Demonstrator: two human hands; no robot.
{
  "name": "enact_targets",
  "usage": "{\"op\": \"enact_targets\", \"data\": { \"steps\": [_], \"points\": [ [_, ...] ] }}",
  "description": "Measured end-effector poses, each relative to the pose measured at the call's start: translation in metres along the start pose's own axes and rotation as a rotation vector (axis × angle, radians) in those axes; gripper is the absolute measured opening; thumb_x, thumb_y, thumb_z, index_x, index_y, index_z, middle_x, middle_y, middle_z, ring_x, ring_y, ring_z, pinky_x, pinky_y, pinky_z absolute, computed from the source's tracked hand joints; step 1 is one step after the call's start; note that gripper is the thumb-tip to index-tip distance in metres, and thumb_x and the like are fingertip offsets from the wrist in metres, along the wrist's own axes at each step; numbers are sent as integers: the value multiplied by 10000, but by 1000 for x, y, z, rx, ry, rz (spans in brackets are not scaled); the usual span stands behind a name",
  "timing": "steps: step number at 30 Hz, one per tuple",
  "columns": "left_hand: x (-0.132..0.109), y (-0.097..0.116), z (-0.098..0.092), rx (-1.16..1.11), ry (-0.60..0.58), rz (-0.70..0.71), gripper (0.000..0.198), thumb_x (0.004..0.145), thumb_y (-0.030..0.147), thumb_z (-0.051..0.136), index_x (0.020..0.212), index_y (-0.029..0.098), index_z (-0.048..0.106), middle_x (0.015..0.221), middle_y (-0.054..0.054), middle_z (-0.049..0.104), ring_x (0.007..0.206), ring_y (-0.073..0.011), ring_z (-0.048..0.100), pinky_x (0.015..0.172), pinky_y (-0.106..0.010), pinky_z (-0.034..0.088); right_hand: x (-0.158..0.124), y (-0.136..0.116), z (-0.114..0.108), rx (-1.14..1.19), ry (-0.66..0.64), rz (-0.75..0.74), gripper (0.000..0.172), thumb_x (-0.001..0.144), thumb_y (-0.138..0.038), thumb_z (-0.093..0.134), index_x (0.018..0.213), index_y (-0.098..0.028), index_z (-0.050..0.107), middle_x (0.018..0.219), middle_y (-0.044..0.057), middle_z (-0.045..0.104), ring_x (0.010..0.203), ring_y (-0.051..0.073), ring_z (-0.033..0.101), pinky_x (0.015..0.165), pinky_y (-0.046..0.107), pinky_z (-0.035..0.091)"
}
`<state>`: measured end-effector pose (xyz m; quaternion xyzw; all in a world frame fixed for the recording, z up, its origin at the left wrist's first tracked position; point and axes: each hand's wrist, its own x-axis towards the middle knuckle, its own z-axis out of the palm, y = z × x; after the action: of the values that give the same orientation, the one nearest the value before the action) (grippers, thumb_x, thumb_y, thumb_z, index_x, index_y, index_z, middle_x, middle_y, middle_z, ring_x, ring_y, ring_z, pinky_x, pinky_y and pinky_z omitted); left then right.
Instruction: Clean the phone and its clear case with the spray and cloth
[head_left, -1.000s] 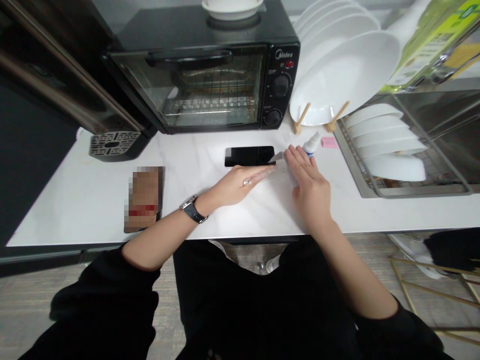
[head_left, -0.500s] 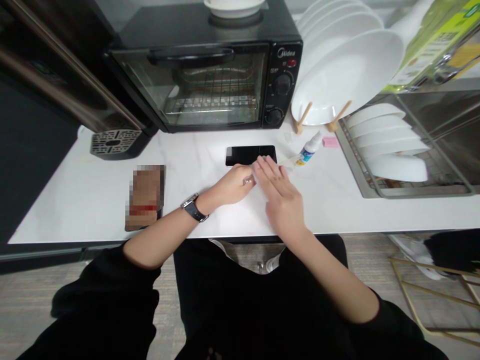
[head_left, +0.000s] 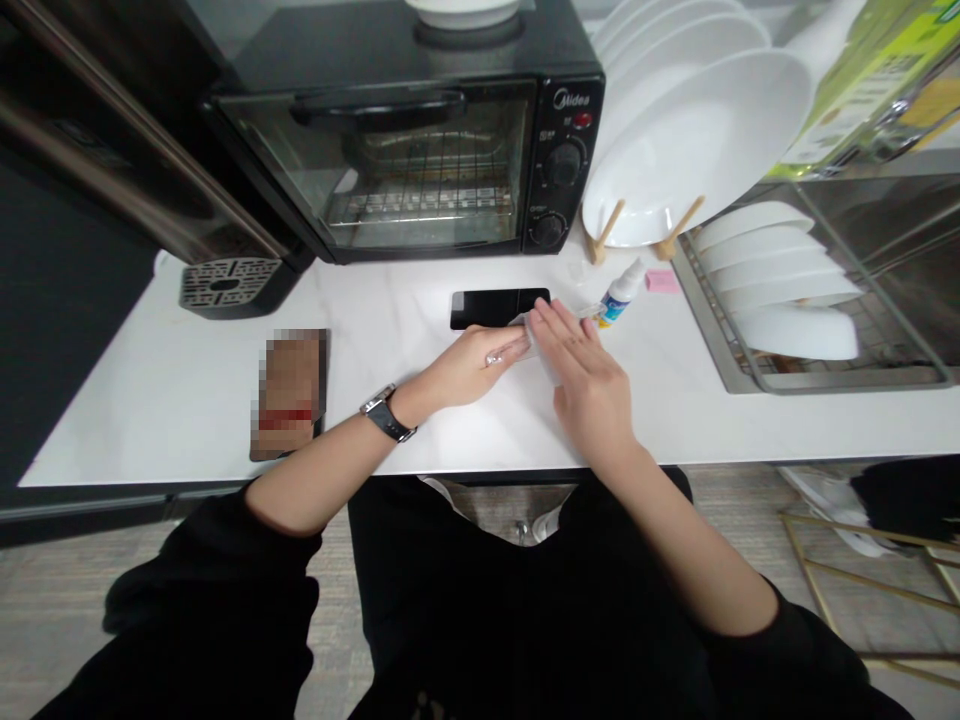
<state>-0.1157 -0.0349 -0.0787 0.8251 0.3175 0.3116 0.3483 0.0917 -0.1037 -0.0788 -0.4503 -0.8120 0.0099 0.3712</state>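
Observation:
My left hand [head_left: 472,365], with a black-strapped watch [head_left: 388,413] on the wrist, is closed on a thin translucent whitish thing [head_left: 525,322]. Its exact kind is unclear, and part of it lies hidden between my hands. A small shiny spot shows near the left thumb. My right hand [head_left: 589,390] has its fingers stretched out flat, close against the left fingertips and the translucent thing. Just behind my hands a black phone [head_left: 487,308] lies flat on the white counter [head_left: 465,440]. Beyond the right fingertips a small spray bottle [head_left: 621,292] with a blue label stands on the counter.
A black toaster oven [head_left: 412,170] stands at the back. White plates [head_left: 697,150] lean in a wooden rack, with stacked bowls [head_left: 795,330] in a metal rack at right. A pink block [head_left: 661,281] sits by the bottle. A blurred-out flat item [head_left: 289,395] lies at left.
My right hand has slid a little to the right along the left fingers, showing more of them. The left hand stays nearly in place. The view has shifted slightly.

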Motion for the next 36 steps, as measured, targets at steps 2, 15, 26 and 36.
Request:
{"op": "enact_targets", "data": {
  "steps": [2,15,26,36],
  "points": [
    [-1,4,-1,-61,-13,3,340,1110,378,564,1325,211,769,1356,-76,813,1220,-216,793,1127,-367,624,0,17,-8,-33,5,54,911,875,145,340,1709,-212,423,1716,114,529,1654,261,407,1362,612,368],
    [-1,1,1,-35,11,28,288,1108,366,561,1176,200,786,1189,-70,855,1073,-196,822,994,-335,662,-2,2,2,-12,44,51,865,957,114,330,1745,-243,347,1731,126,506,1666,293,374,1357,651,365],
    [3,4,-2,-52,-77,109,345,1000,123,475,1142,184,783,1183,-97,830,1212,-239,771,1169,-415,590,-3,-42,20,44,15,-105,877,989,128,302,1780,-225,160,1737,107,479,1680,212,314,1387,520,362],
    [-1,6,-1,-69,-23,20,366,1118,387,546,1376,231,752,1419,-58,786,1309,-209,759,1163,-341,592,-2,24,-9,-18,14,82,996,827,150,351,1730,-267,383,1742,65,497,1655,271,402,1364,639,357]
  ]
}}
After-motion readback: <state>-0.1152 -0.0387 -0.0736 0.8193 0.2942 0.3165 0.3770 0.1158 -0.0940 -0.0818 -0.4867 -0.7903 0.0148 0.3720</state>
